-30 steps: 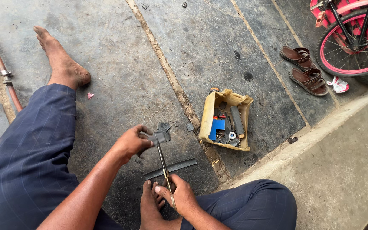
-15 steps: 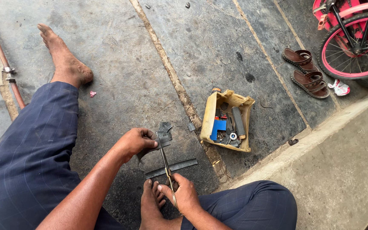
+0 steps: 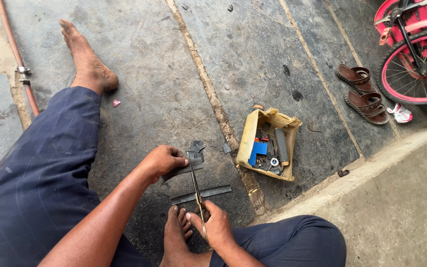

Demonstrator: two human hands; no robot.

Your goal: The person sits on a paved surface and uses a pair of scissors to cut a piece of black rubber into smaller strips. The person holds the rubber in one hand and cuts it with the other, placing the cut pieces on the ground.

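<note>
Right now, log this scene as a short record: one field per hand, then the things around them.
left hand: holds a dark rubber piece flat near the ground
right hand: grips scissors, blades pointing up into the rubber piece
rubber strip: lies on the stone floor under the scissors
yellow box: right of the hands, small parts inside
sandals: brown pair, beside a pink bicycle wheel
</note>
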